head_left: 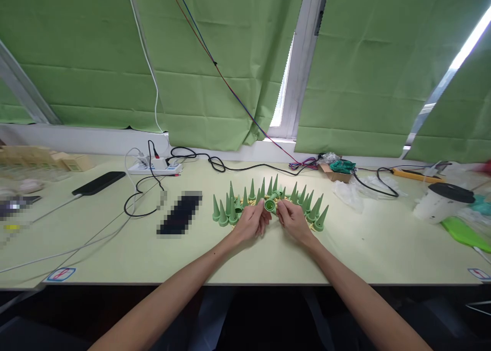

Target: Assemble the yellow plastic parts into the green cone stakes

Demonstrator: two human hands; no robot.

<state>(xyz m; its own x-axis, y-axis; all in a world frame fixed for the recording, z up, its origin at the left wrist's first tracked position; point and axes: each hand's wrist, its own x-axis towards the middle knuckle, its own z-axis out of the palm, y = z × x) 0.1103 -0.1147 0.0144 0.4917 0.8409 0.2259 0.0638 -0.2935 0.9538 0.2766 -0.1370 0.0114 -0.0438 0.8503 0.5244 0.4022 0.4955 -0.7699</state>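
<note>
Green cones (223,215) in a bristling cluster, one hollow piece (270,206) held up

The left hand (250,223) has its fingers closed on the hollow piece, whose round open end faces the camera just above the cluster. The right hand (296,220) meets its other side with bent fingertips; whether these pinch it or something smaller, I cannot tell. Behind, to the right, a small cardboard box (338,176) holds crumpled green plastic (342,167). Farther right, a white cup (429,207) wears a black lid (450,193) that hides its contents. Smooth, pale tabletop (368,248) runs from the cones to the straight front edge (268,284), giving both forearms room. Most cones stand upright, tapering to points, with yellow pieces (251,202) partly hidden among them.
</note>
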